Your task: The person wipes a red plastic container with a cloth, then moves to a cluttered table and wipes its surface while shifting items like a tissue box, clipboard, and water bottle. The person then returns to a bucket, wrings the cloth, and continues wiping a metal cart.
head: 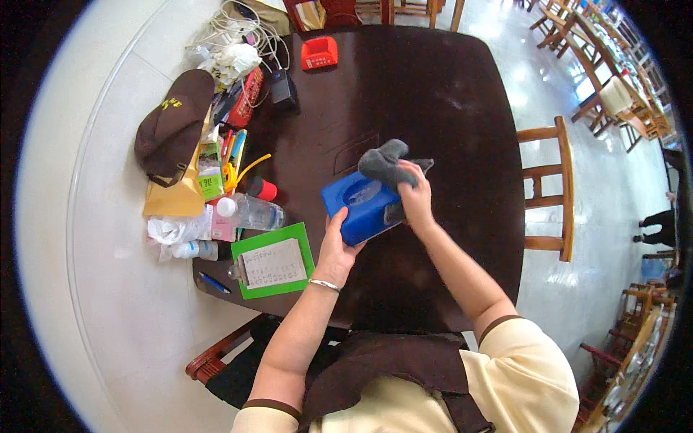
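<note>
A blue plastic tissue box [360,219] with an oval opening in its top is held tilted above the dark wooden table [460,216]. My left hand [339,251] grips its near left side, thumb along the edge. In my right hand [417,197] is a bunched dark grey cloth [385,165], which lies against the far right part of the box; a loose corner of it sticks out beyond my fingers. Something clear shows inside the oval opening. Part of the box's right side is hidden by my right hand.
Left of the box lie a green clipboard [308,260] with paper, a plastic bottle [257,212], a red tape roll [265,189], a pen [215,282] and a brown cap [176,122]. A red ashtray [319,60] stands at the far edge. A wooden chair [566,189] is on the right.
</note>
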### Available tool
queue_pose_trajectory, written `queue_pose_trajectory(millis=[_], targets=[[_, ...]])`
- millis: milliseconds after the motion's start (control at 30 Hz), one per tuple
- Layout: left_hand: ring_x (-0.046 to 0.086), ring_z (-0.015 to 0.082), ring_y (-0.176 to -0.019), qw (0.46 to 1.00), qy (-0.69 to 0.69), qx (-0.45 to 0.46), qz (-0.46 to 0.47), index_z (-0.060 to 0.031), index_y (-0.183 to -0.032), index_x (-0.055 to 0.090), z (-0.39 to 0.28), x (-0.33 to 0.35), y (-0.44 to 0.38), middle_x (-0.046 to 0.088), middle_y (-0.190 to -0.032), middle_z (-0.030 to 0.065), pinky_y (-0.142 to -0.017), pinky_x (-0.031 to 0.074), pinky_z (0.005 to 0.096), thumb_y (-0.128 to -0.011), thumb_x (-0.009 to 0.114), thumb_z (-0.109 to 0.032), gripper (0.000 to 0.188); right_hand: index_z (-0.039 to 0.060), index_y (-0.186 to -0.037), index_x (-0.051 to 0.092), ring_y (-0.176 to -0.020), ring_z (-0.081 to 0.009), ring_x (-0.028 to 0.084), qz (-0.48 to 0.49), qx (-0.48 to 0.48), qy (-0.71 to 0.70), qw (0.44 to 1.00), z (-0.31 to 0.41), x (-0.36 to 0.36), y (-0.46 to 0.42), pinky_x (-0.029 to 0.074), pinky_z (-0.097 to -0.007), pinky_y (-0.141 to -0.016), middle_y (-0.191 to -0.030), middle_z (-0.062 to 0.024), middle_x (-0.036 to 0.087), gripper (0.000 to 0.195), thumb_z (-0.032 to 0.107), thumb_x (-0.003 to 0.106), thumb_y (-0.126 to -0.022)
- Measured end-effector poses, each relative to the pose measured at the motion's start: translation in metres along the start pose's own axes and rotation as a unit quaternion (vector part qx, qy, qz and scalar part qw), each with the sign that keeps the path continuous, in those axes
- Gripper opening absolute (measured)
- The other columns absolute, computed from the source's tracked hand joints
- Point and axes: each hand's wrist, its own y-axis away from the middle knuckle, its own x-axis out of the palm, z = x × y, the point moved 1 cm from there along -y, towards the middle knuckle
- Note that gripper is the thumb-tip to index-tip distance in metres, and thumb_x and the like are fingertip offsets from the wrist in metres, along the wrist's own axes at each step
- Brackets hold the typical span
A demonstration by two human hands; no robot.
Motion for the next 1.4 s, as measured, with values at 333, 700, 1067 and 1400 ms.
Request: queue_pose_trajectory(millis=[333, 700, 1067, 1400], targets=[[0.048, 0.0226, -0.114, 0.963, 0.166, -0.039, 0.211, -0.0123, -0.115, 0.052, 0.015, 0.013, 0.076, 0.055, -0.117, 0.0063, -0.095, 0.041, 0.0418, -0.093, 0.038, -0.04, 0.038, 0.0222, -0.116, 0.059, -0.112, -0.0243, 0.049, 0.114, -0.342, 0.325, 0.874, 0.084, 0.027, 0.132, 0.035, -0.0446, -0.097, -0.12, 0.0031, 0.056, 0.064, 0.02, 0.076, -0.054], [0.055, 0.0202, -0.09, 0.994, 0.003, -0.042, 0.103, -0.0197, -0.11, 0.051, 0.012, -0.007, 0.126, 0.057, -0.107, 0.0036, -0.068, 0.044, 0.0347, -0.083, 0.06, -0.041, 0.036, 0.0121, -0.129, 0.05, -0.122, -0.0281, 0.045, 0.259, -0.022, 0.01, 0.966, 0.129, -0.034, 0.046, 0.034, -0.0377, -0.104, -0.132, -0.0113, 0.047, 0.058, 0.012, 0.062, -0.072], [0.037, 0.0261, -0.126, 0.868, -0.438, 0.119, 0.202, -0.0076, -0.146, 0.008, -0.059, -0.015, 0.115, 0.033, -0.139, 0.0211, -0.105, 0.027, 0.0378, -0.075, 0.07, -0.041, 0.1, 0.0008, -0.138, 0.032, -0.112, -0.0241, 0.054, 0.475, 0.249, -0.113, 0.836, 0.061, -0.072, 0.025, 0.044, -0.035, -0.096, -0.127, -0.0161, 0.051, 0.074, 0.013, 0.064, -0.073], [0.031, 0.0245, -0.128, 0.916, -0.14, 0.375, -0.009, -0.0075, -0.145, 0.006, 0.01, -0.018, 0.115, 0.028, -0.14, 0.014, -0.108, 0.022, 0.0379, -0.082, 0.069, -0.021, 0.09, 0.0052, -0.132, 0.043, -0.104, -0.0199, 0.055, 0.197, 0.248, -0.28, 0.906, 0.05, -0.01, 0.116, 0.045, -0.035, -0.09, -0.119, -0.0103, 0.055, 0.052, 0.029, 0.057, -0.087]])
